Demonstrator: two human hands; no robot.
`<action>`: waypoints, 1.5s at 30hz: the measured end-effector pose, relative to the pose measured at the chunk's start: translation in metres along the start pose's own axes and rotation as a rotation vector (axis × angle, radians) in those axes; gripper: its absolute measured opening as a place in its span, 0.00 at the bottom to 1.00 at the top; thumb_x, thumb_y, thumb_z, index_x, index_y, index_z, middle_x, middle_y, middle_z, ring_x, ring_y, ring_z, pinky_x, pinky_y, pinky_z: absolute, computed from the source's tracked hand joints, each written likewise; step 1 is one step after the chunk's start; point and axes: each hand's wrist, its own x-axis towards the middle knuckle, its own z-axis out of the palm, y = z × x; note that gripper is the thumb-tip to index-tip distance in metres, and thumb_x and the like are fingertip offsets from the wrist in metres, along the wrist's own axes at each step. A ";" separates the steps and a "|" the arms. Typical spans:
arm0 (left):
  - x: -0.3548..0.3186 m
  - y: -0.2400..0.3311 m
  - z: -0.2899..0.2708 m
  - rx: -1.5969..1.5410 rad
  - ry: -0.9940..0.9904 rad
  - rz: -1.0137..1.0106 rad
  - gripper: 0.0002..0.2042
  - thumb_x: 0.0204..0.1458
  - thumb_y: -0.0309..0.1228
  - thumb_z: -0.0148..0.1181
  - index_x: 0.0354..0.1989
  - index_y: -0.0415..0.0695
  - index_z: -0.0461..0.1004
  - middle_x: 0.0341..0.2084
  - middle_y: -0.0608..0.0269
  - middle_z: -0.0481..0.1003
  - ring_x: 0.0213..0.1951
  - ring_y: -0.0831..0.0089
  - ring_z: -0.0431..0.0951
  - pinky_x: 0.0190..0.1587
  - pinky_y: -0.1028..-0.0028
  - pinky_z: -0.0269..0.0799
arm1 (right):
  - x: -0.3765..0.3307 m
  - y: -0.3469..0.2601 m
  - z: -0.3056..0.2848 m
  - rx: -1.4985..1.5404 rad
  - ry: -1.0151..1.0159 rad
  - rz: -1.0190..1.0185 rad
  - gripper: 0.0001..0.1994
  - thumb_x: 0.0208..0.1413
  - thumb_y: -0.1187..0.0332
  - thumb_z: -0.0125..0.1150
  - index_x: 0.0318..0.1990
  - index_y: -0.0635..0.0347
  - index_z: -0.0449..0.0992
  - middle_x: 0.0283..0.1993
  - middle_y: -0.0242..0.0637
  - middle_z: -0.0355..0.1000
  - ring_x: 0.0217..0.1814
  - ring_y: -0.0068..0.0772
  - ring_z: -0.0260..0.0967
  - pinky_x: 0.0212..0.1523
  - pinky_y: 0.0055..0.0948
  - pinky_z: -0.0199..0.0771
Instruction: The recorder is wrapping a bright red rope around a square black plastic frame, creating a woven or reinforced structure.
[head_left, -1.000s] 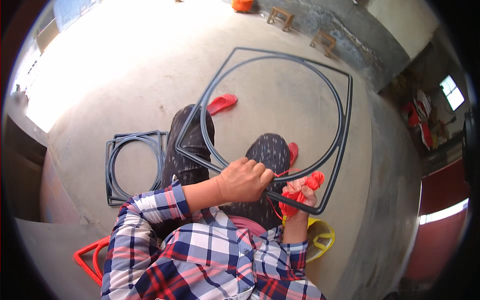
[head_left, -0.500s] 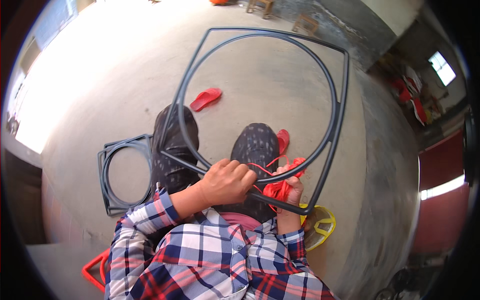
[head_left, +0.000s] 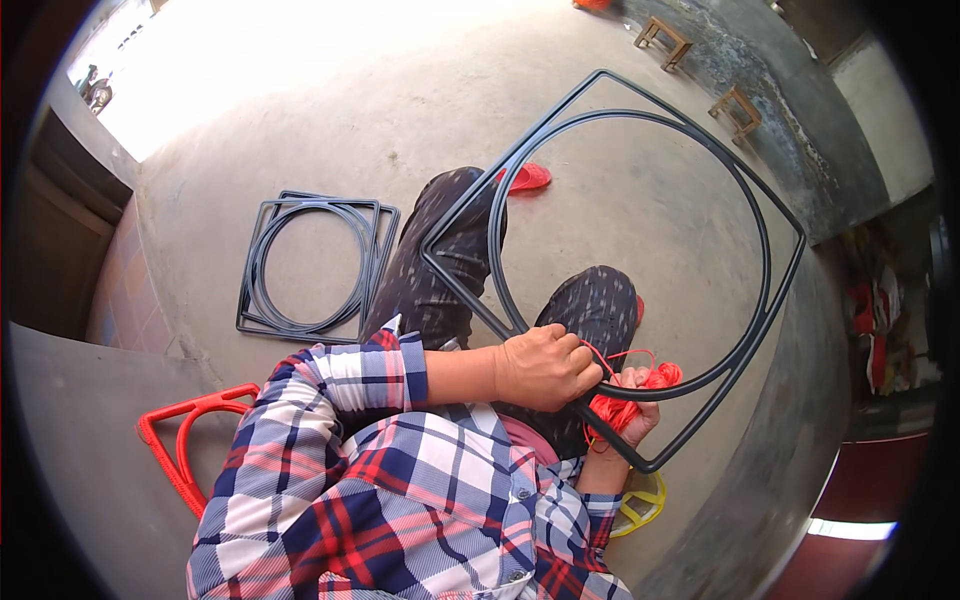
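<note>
A large dark grey square frame with a round ring inside rests tilted over my knees. My left hand is closed in a fist over its lower bars, and thin red cord runs from beside the fingers toward the right. My right hand grips a loose bundle of red cord, part of which sticks out past the fingers. The frame's lower bars pass in front of that bundle. What lies inside the left fist is hidden.
Several similar grey frames lie stacked on the floor at left. A red frame is beside my left elbow, and a yellow-rimmed object below my right forearm. Red slippers and small wooden stools are farther off.
The view has turned left, so the held frame, my hands and knees appear farther right. My left fist remains on the lower bars and my right hand keeps the cord bundle.
</note>
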 end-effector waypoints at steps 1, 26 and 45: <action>-0.001 0.000 0.001 -0.005 0.001 0.002 0.09 0.38 0.36 0.58 0.22 0.48 0.67 0.18 0.68 0.66 0.21 0.73 0.70 0.25 0.73 0.62 | 0.001 0.000 0.001 -0.001 0.003 0.002 0.08 0.46 0.74 0.57 0.35 0.60 0.68 0.27 0.29 0.61 0.29 0.22 0.60 0.36 0.25 0.67; -0.015 0.028 0.032 0.017 -0.086 0.319 0.22 0.59 0.35 0.41 0.61 0.44 0.60 0.65 0.52 0.62 0.67 0.60 0.61 0.68 0.60 0.50 | 0.000 -0.011 -0.021 -0.070 0.013 -0.056 0.09 0.46 0.72 0.59 0.35 0.61 0.67 0.28 0.33 0.63 0.29 0.24 0.59 0.36 0.24 0.66; -0.022 0.028 0.024 -0.021 -0.236 0.332 0.27 0.58 0.36 0.41 0.68 0.46 0.56 0.69 0.56 0.56 0.70 0.65 0.55 0.69 0.63 0.46 | -0.004 -0.008 -0.015 -0.173 -0.068 -0.086 0.10 0.44 0.72 0.62 0.32 0.60 0.66 0.26 0.35 0.64 0.27 0.28 0.61 0.34 0.30 0.68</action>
